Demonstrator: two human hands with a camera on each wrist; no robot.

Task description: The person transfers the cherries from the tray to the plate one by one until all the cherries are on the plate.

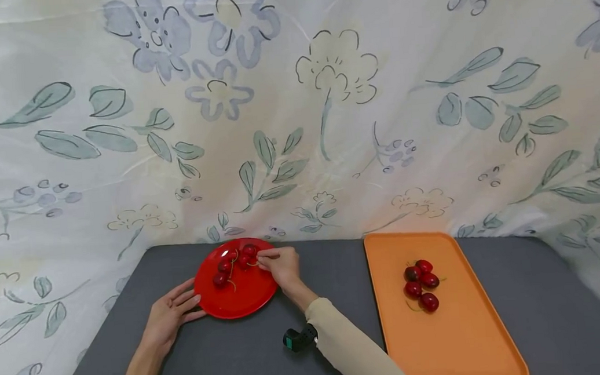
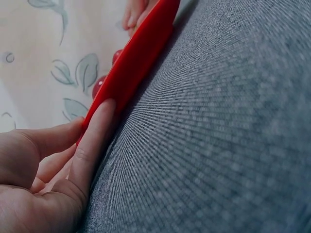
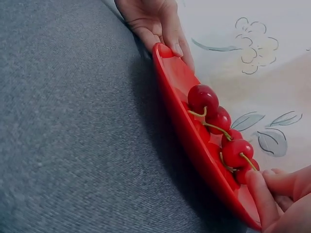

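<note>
On the grey table stands a round red plate (image 1: pixel 230 304) with several dark red cherries (image 1: pixel 220 279), their stems showing. At its left edge, my left hand (image 1: pixel 169 316) holds the rim between thumb and fingers; the left wrist view has one finger (image 2: pixel 90 141) against the plate's underside. Over the plate's right side, my right hand (image 1: pixel 280 265) pinches the stem of a cherry (image 3: pixel 237 153) between thumb and forefinger. That cherry is among the others on the plate; whether it touches the plate is hidden.
An orange tray (image 1: pixel 447 345) lies to the right, with several more cherries (image 1: pixel 429 302) grouped in its upper middle. A floral cloth (image 1: pixel 346 178) hangs behind the table (image 1: pixel 239 360). Dark devices (image 1: pixel 300 338) are strapped to both wrists.
</note>
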